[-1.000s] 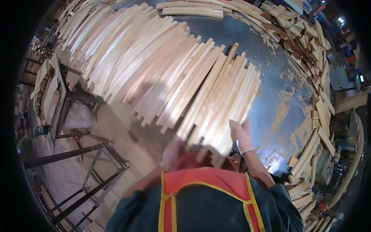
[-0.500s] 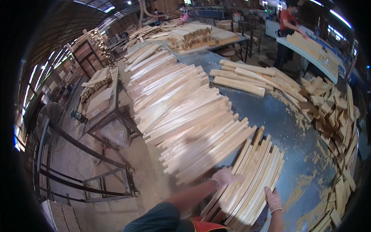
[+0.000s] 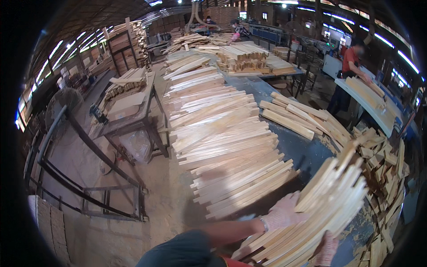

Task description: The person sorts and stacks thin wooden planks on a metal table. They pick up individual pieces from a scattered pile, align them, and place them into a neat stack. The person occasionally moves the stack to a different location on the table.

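Observation:
A bundle of pale wooden strips [image 3: 318, 207] lies between my two gloved hands, its far end fanned out, slightly blurred and seemingly raised off the table. My left hand [image 3: 287, 211] grips its left side, the fingers over the edge strips. Against the right side presses my right hand [image 3: 327, 250], fingers curled along the outer strip. The bundle's near end runs down in front of my body and is partly cut off. Just left of it, a long row of wooden strips [image 3: 235, 151] lies side by side on the blue-grey metal table [image 3: 291, 153].
Several loose boards [image 3: 293, 118] lie farther along the table. A heap of offcuts [image 3: 378, 155] and sawdust line the right side. To the left stand a metal frame [image 3: 89, 162] and a side table [image 3: 133, 109] with stacked wood. A person in red [image 3: 351, 62] works at the far right.
Both hands have moved right and slightly forward with the bundle, whose far end has swung up and right. The view has turned left.

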